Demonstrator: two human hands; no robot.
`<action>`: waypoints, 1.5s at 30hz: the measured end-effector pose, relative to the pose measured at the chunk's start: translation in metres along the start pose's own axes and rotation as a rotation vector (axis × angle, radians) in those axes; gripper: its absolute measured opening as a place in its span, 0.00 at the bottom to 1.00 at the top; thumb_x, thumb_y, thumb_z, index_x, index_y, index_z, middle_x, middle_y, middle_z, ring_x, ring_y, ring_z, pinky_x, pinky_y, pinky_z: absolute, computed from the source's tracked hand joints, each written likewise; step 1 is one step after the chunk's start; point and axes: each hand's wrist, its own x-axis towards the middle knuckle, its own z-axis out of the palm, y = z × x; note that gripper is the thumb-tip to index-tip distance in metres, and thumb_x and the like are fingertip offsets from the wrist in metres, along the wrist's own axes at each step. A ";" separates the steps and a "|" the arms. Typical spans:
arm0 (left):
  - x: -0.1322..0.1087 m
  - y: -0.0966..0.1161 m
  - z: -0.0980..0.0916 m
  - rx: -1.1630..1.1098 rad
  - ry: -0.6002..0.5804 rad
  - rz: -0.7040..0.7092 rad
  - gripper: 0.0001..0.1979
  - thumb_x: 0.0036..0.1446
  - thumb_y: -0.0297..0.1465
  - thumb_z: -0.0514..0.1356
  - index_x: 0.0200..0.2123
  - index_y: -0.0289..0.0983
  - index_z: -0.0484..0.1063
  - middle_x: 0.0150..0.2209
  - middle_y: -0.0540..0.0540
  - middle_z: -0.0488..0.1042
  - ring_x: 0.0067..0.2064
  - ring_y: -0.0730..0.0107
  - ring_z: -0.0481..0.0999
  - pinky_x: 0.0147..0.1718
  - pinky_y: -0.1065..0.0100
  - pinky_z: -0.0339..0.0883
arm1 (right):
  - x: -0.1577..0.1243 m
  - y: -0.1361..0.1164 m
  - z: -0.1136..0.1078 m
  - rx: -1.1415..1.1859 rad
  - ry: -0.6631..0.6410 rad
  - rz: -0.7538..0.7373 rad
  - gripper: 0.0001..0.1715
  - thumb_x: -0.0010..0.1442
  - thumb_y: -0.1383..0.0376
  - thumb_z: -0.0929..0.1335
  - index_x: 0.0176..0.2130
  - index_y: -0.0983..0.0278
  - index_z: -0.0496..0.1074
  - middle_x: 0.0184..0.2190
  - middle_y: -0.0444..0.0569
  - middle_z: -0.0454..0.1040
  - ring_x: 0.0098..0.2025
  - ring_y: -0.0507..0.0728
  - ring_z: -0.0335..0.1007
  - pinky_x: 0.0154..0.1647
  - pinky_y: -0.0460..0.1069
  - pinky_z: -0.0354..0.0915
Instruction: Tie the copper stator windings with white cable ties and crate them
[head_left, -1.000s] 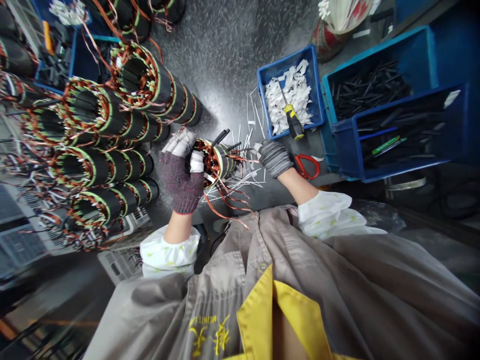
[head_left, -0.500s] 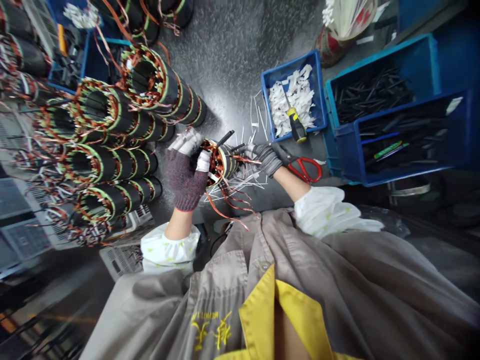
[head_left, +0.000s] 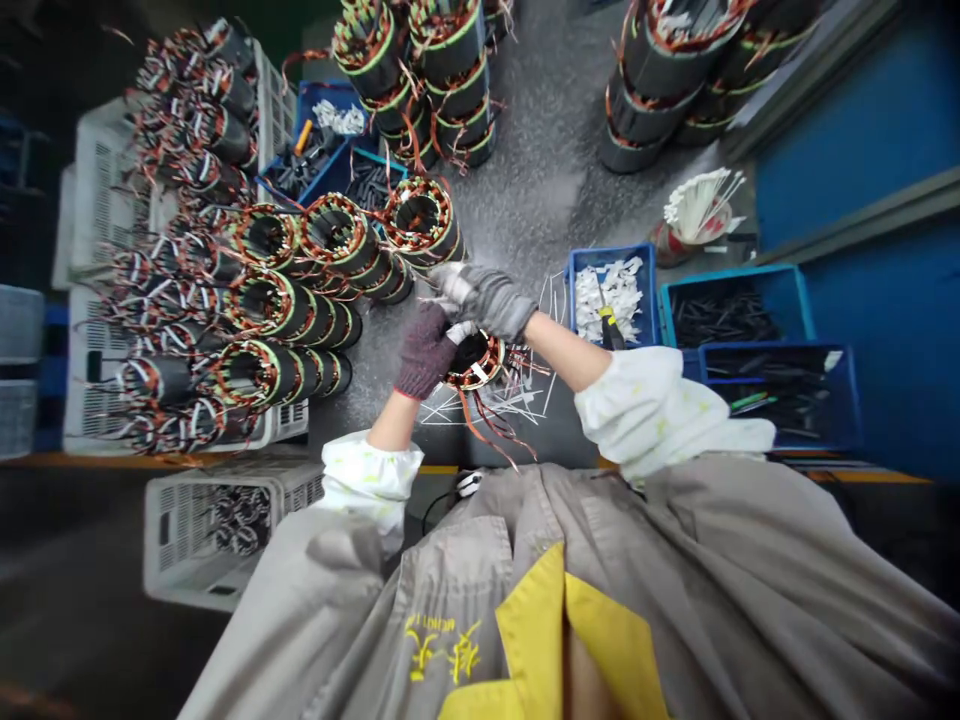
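Left hand [head_left: 424, 350]: gloved in maroon knit, fingers wrapped in white
Right hand [head_left: 484, 302]: gloved in grey knit
Oversleeves [head_left: 660, 410]: white, flecked with yellow, gathered at elastic cuffs
Coat [head_left: 637, 570]: grey-beige, edged by a yellow collar [head_left: 536, 630], marked with embroidered yellow characters [head_left: 446, 650]

Left hand [head_left: 425, 350] in a dark knit glove curling inward, its white-taped fingers [head_left: 463, 332] bending rightward, right hand [head_left: 484, 300] in a grey glove reaching across just above it, fingers [head_left: 450, 283] pointing left, left forearm [head_left: 391, 422] and right forearm [head_left: 559, 350] angling toward each other from white oversleeves [head_left: 645, 405]
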 end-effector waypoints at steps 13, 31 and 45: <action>-0.051 0.000 -0.003 -0.371 0.335 -0.290 0.22 0.64 0.45 0.64 0.55 0.41 0.72 0.57 0.41 0.81 0.58 0.59 0.81 0.62 0.54 0.74 | -0.080 -0.040 -0.061 -0.892 -0.653 -0.547 0.24 0.71 0.53 0.69 0.58 0.61 0.80 0.58 0.57 0.80 0.64 0.71 0.68 0.72 0.72 0.54; -0.029 0.019 -0.023 -0.073 0.184 -0.266 0.10 0.65 0.41 0.63 0.39 0.40 0.76 0.44 0.41 0.82 0.51 0.52 0.80 0.57 0.48 0.71 | -0.111 -0.043 -0.027 -0.557 0.217 0.184 0.32 0.77 0.53 0.52 0.46 0.62 0.79 0.42 0.57 0.82 0.43 0.63 0.79 0.47 0.58 0.75; -0.064 0.015 -0.003 -0.081 0.329 -0.349 0.17 0.67 0.44 0.63 0.53 0.42 0.75 0.53 0.41 0.82 0.58 0.53 0.80 0.66 0.47 0.68 | -0.016 -0.047 -0.011 -0.708 -0.207 -0.195 0.20 0.74 0.55 0.68 0.37 0.66 0.80 0.33 0.46 0.82 0.46 0.53 0.77 0.56 0.46 0.72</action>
